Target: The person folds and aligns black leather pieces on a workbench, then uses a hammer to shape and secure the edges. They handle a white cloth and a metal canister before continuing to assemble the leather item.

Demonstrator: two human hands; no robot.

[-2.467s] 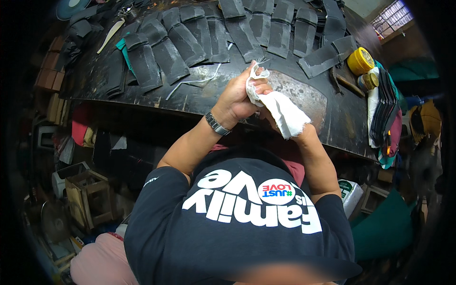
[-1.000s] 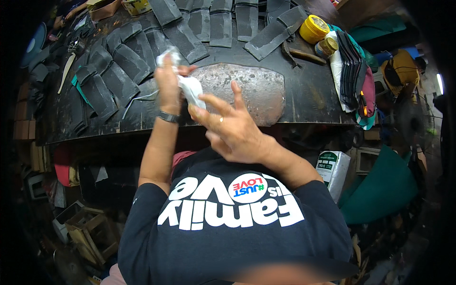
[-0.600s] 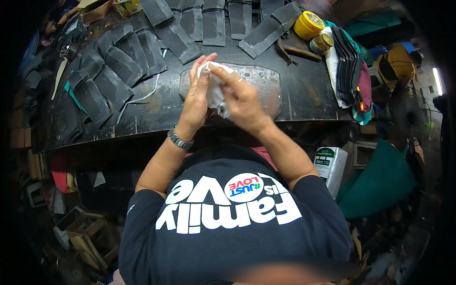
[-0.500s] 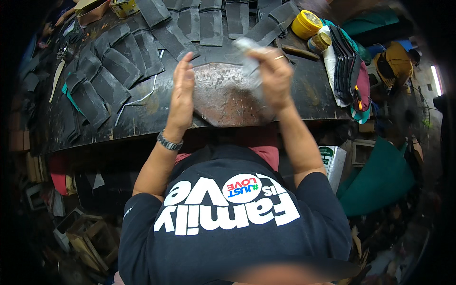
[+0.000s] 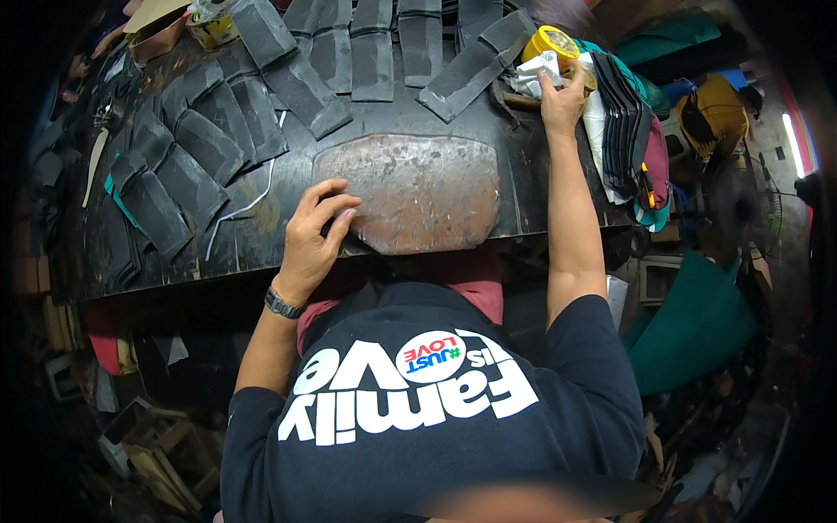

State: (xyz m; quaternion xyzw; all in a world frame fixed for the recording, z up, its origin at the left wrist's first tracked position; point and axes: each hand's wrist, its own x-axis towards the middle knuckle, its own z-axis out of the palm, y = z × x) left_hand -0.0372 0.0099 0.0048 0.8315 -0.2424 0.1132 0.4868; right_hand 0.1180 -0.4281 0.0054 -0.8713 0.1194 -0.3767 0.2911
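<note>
- White cloth: far right of the tabletop, bunched up, just beside the yellow tub; whether it touches the tub, can't tell from here.
- Right hand: reached out to far right, thumb against the cloth, fingers apart from the thumb and bent toward the tub. Pinching the cloth or only resting on it? Can't tell, contact partly hidden.
- Left hand: near side, fingers loosely bent, thumb apart, nothing in it. Fingertips over the left edge of the brown board; touching or hovering, unclear.
- Cloth handling, my guess: very light, soft, limp, not slippery, nothing to break. Crumples anyhow, so loose folds will trail and could snag on the tub.
- Cloth hold: best a thick fold on its near side, thumb against fingers, gathering loose ends into the palm. Light pinch should do.
- Board looks stiff, heavier, worn on top; if lifting, take left and right edges, one hand each. Lies flat at the near edge.
- Black pads in an arc beyond and left of the board; look bendy and light, best taken one at a time by an end.
- White cord left of the board: thin, limp, pinch an end.
</note>
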